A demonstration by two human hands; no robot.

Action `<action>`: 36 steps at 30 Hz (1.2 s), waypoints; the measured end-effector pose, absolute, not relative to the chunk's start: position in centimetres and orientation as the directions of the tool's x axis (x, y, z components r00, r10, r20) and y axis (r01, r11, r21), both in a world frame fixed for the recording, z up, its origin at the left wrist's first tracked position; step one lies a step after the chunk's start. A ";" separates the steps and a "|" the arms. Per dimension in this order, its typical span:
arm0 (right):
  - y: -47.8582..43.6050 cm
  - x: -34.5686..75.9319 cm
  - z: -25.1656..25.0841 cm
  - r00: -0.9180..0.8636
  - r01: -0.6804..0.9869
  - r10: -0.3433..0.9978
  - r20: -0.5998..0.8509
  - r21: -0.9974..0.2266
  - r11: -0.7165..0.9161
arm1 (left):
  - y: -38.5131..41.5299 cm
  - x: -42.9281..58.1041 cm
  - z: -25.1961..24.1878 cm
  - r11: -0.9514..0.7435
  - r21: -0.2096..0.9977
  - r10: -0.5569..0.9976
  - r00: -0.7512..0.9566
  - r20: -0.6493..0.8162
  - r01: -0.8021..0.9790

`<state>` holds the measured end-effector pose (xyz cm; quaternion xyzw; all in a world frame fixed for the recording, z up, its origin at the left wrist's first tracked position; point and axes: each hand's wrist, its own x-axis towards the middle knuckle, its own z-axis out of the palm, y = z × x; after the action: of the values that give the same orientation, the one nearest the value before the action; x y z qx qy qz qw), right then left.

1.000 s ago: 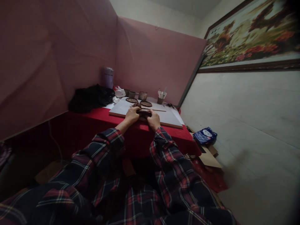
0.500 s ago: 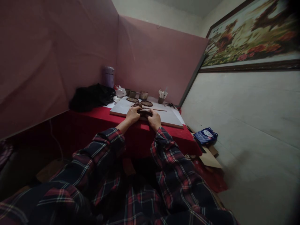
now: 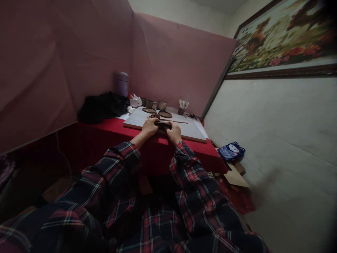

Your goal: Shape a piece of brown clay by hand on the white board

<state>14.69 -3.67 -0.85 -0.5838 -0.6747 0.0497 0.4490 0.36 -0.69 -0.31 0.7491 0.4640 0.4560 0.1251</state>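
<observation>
Between my two hands is a dark brown piece that looks like clay (image 3: 163, 124), held at the near edge of a pale board (image 3: 189, 130). My left hand (image 3: 150, 128) is closed on its left end, and my right hand (image 3: 174, 133) grips the right end. Just beyond the fingers lies a small heap of brown crumbly bits (image 3: 154, 115). A thin brown stick (image 3: 179, 122) rests on the board to the right of it. Farther back are two flat, round brown discs, one on the left (image 3: 149, 110) and one on the right (image 3: 165, 114).
Small pots (image 3: 149, 104), a clear bowl (image 3: 161, 105) and a cup of white-handled tools (image 3: 182, 110) line the back. A black bag (image 3: 104, 107) and a purple bottle (image 3: 122, 84) stand left. Red cloth (image 3: 105, 130) covers the table. A blue packet (image 3: 231, 151) lies beyond its right side.
The brown piece is tilted a little differently in my hands, its upper face now flatter and lighter. Both hands keep their hold; the view has shifted slightly.
</observation>
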 end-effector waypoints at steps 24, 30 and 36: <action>-3.0 15.0 -0.9 0.062 0.731 0.869 0.491 -0.615 0.295 | -0.4 0.3 -0.4 -0.526 0.606 0.818 0.160 0.553 0.597; -3.2 14.9 -1.1 0.068 0.740 0.860 0.505 -0.604 0.296 | -0.2 0.2 -0.5 -0.529 0.600 0.816 0.165 0.555 0.600; -3.1 15.0 -1.2 0.064 0.738 0.857 0.512 -0.602 0.304 | 0.0 0.2 -0.6 -0.539 0.593 0.808 0.171 0.563 0.598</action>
<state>14.97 -3.08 -1.16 -0.5859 -0.6807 0.0681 0.4344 0.18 0.00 -0.58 0.7559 0.4652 0.4453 0.1181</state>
